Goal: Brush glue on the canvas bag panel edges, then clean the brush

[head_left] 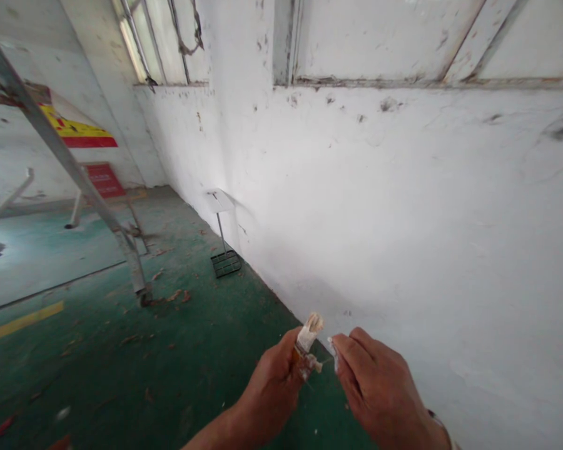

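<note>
My left hand [273,389] is closed around what looks like a small paintbrush [308,334], with a frayed tan tip, a white middle and an orange-brown part by the fingers. A ragged pale scrap [313,364] hangs from its side. Just to the right, my right hand [380,381] is closed, with thumb and forefinger pinching a small white crumpled scrap [333,351]. A faint thin strand seems to stretch between the two hands. Both hands are held above the green floor [206,350], in front of the white wall.
The white wall [403,237] rises ahead and right, below window frames [356,82]. A metal frame leg [82,178] slants down at left. Near the wall base stands a sign stand [226,264] with a pale plate. A red board [104,180] stands farther back. Debris [173,295] litters the floor.
</note>
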`<move>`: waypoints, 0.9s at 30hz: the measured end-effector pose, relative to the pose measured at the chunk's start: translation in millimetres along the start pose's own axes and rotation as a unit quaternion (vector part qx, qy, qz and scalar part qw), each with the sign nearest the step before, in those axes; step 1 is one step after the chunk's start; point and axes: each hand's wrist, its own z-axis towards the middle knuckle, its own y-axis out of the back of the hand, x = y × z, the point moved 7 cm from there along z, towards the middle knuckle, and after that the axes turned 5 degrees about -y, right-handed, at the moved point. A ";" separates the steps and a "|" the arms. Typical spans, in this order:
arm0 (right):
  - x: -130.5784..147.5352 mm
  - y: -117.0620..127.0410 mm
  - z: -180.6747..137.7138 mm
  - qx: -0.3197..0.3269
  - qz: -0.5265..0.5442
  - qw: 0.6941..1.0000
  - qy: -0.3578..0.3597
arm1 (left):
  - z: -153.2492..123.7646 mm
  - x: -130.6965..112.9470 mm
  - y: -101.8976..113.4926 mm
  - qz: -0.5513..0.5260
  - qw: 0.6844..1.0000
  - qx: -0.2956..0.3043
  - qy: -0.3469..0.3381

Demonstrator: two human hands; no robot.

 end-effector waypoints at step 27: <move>-17.6 -2.9 11.3 0.129 0.040 0.989 -0.052 | -4.0 0.5 -17.0 -0.014 0.998 0.057 -0.009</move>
